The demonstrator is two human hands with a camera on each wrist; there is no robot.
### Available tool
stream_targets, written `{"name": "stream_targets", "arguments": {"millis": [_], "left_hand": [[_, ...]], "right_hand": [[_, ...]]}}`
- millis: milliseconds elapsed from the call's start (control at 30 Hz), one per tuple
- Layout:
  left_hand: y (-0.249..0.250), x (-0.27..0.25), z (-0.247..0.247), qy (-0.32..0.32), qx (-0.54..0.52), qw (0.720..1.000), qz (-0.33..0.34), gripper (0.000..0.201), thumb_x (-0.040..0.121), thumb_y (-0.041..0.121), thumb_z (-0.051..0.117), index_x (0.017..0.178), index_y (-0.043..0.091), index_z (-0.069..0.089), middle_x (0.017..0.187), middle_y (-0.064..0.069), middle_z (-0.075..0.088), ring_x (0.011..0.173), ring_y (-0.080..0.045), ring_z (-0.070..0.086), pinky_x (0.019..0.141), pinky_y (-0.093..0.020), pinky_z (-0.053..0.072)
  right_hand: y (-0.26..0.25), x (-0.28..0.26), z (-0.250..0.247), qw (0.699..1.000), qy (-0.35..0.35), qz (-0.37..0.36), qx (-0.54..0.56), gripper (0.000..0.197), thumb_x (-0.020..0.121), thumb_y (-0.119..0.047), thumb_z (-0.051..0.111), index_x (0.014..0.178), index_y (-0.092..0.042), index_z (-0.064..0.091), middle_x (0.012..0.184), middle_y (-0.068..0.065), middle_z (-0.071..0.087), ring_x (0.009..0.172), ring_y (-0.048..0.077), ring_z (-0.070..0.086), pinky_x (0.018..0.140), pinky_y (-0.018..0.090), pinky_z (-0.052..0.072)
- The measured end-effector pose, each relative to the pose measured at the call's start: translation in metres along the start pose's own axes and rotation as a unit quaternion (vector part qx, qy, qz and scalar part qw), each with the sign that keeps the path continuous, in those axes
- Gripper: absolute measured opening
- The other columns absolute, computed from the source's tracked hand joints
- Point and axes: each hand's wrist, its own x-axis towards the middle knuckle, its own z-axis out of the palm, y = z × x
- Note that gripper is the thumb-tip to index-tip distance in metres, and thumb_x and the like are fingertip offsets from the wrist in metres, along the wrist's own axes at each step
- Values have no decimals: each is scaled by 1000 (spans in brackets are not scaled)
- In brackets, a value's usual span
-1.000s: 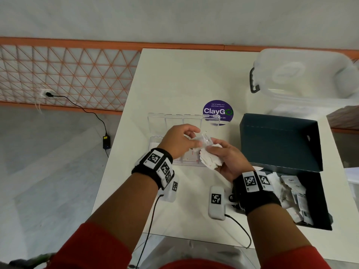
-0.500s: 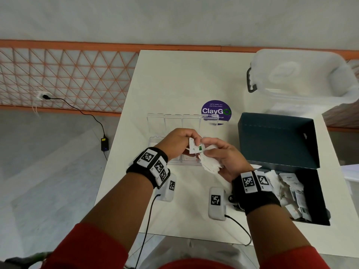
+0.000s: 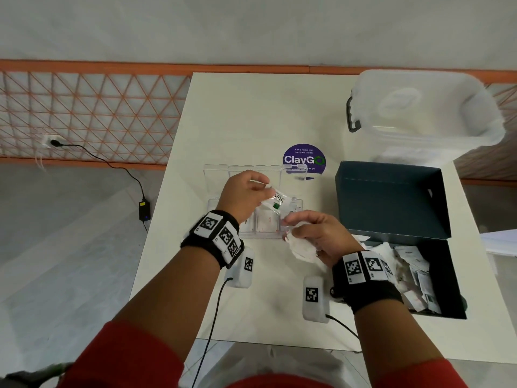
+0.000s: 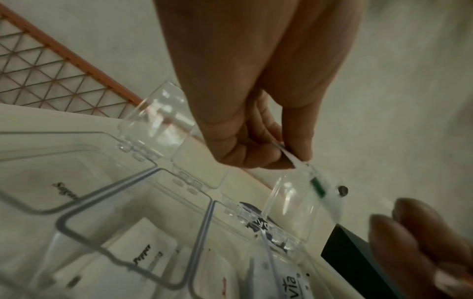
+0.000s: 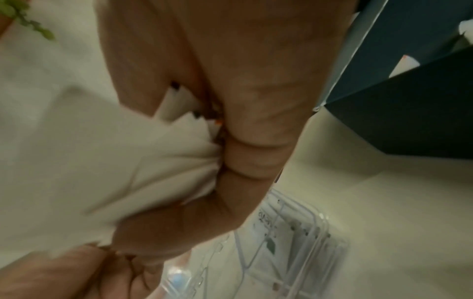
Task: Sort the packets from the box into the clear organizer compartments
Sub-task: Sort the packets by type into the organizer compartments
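Over white table, left hand pinches one packet; right hand clutches a blurred bunch.

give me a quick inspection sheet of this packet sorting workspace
surface: white table, a round purple sticker on it
job's things: clear organizer, lids up, packets in some compartments; dark box open, loose packets inside
clutter: lidded clear storage bin at the far right corner
hands: left hand pinches one green-marked packet above the organizer; right hand grips a bunch of packets
cables: black leads from the white wrist units; another runs from a wall socket to a floor adapter
surroundings: orange lattice wall panel, grey floor
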Motion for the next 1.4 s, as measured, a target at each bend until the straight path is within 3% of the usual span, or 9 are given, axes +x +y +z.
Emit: {"name": "stream_targets", "arguments": {"millis": [167, 300, 600, 800, 967, 1033, 1200, 1300, 1400], "left_hand": [[0, 4, 17, -41, 81, 994, 52, 21, 87, 14, 68, 82, 34, 68, 79, 20, 70, 77, 7, 65, 63, -6, 44], [1, 3, 37, -67, 162, 983, 59, 13, 92, 13, 58, 94, 25, 60, 84, 10, 68, 72, -12, 63, 57, -16, 46], [-6, 6, 67, -122, 312, 937, 101, 21, 85, 1, 64, 101, 13, 70, 106, -6, 68, 98, -22, 63, 86, -33, 51], [-23, 6, 73, -89, 493, 833, 235, 15, 89, 15, 60, 99, 15, 70, 107, -4, 57, 102, -26, 50, 82, -35, 37], [-29, 8, 74, -94, 552, 788, 256, 24, 96, 24, 48, 109, 25, 69, 108, 2, 59, 106, -25, 46, 75, -32, 27], [-28, 7, 73, -96, 530, 802, 258, 24, 96, 21, 49, 109, 23, 69, 108, 2, 62, 104, -26, 47, 77, -34, 31], [-16, 1, 58, -22, 293, 932, 212, 17, 95, 16, 54, 102, 11, 69, 102, -3, 63, 81, -15, 53, 78, -28, 45], [-3, -3, 45, 18, 195, 962, 190, 10, 91, 16, 61, 93, 14, 70, 94, 3, 64, 68, -9, 53, 69, -17, 45], [8, -9, 32, -31, 109, 984, 137, 5, 85, 27, 70, 89, 24, 70, 86, 13, 65, 64, 1, 52, 62, -8, 41]], "right_hand": [[0, -2, -16, 999, 38, -20, 32, 34, 81, 23, 52, 84, -4, 73, 88, 14, 75, 70, 28, 70, 66, 33, 59], [-6, -3, -28, 994, 74, -40, 73, 33, 84, 21, 50, 91, -5, 68, 87, 11, 76, 70, 26, 72, 59, 31, 58], [-11, -7, -45, 988, 101, -50, 101, 31, 88, 16, 49, 100, -7, 66, 87, 8, 76, 71, 24, 74, 58, 29, 58], [-12, -2, -41, 990, 100, -38, 92, 30, 89, 15, 51, 103, -7, 65, 88, 7, 76, 69, 22, 73, 55, 29, 57], [-11, 3, -36, 991, 92, -24, 91, 31, 89, 14, 52, 111, -5, 62, 90, 9, 76, 69, 22, 72, 54, 29, 56], [-12, 4, -35, 991, 89, -20, 98, 33, 89, 13, 54, 115, -6, 61, 94, 11, 77, 70, 23, 73, 53, 30, 56], [-12, 8, -35, 986, 103, -20, 127, 35, 88, 7, 62, 118, -11, 57, 108, 14, 75, 84, 29, 75, 58, 34, 58], [-10, 12, -27, 986, 109, -18, 129, 33, 89, 1, 66, 117, -12, 54, 107, 16, 75, 85, 30, 74, 61, 36, 58], [-7, 15, -17, 990, 109, -15, 93, 27, 90, -5, 68, 114, -8, 57, 95, 16, 76, 76, 27, 74, 58, 33, 57]]}}
